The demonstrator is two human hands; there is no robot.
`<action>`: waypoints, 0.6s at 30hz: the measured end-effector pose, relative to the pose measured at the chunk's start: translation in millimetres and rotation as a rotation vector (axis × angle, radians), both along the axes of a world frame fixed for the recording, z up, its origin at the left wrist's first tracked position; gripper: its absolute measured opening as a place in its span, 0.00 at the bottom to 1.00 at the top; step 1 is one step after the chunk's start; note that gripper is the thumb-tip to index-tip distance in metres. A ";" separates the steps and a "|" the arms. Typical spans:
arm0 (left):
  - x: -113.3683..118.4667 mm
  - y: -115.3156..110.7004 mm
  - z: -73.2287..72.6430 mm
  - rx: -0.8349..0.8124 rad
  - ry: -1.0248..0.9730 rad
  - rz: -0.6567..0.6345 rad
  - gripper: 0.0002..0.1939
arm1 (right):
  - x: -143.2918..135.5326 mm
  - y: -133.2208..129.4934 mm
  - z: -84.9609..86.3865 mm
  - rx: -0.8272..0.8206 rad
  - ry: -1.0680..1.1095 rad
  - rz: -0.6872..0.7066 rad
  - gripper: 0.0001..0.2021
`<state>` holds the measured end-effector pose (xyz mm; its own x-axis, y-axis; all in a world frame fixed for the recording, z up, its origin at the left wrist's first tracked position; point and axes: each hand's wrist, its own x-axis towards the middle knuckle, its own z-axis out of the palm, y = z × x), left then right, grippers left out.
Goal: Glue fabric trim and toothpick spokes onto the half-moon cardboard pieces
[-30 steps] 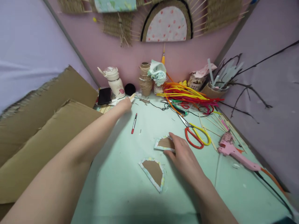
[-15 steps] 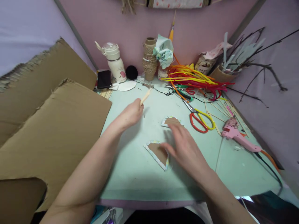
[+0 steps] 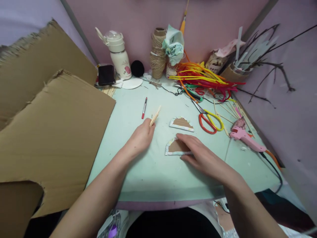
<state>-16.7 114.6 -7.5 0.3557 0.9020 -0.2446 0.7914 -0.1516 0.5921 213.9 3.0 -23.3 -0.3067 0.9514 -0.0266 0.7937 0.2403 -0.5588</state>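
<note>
Pale wooden sticks (image 3: 155,116) poke up out of my left hand (image 3: 140,138), whose fingers are closed around them. To the right, my right hand (image 3: 198,151) lies over the right end of the nearer cardboard half-circle (image 3: 177,146), fingers and thumb apart on either side of it. That piece has light patterned fabric along its edges and its straight side toward me. A second, similar half-circle (image 3: 182,123) lies just beyond it. A thin red-tipped pen (image 3: 144,108) rests on the table past my left hand.
Large cardboard sheets (image 3: 69,132) cover the left side. Scissors (image 3: 208,119), a pink glue gun (image 3: 247,137) with its cable and loose sticks are at the right. A bottle (image 3: 120,56), twine (image 3: 158,54), red and yellow pipe cleaners (image 3: 205,79) and a pot of twigs (image 3: 236,74) line the back.
The nearer half-circle has turned so its straight edge faces me, and my right hand is now at its right end. My left hand has moved nearer to me, and the pen now shows.
</note>
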 end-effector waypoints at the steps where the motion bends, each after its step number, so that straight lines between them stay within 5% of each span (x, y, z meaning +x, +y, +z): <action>1: -0.7 0.9 -2.4 0.052 0.070 0.012 0.08 | 0.0 -0.9 -0.4 0.005 0.004 -0.018 0.30; 10: 7.4 5.4 -12.0 0.377 0.557 -0.086 0.14 | -16.9 -29.7 -2.6 0.396 -0.033 -0.041 0.14; 15: 7.1 -0.4 -16.8 0.505 0.519 -0.084 0.16 | -17.7 -50.0 -14.5 0.481 -0.028 -0.074 0.14; 18: 6.2 -14.9 -16.2 0.643 0.300 -0.090 0.18 | -15.9 -53.9 -22.3 0.518 -0.020 -0.123 0.15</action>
<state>-10.6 99.6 -23.6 0.4366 0.8706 0.2266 0.8740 -0.4703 0.1227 198.0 -50.9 -45.6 -0.1959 0.8703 0.4520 0.8429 0.3850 -0.3759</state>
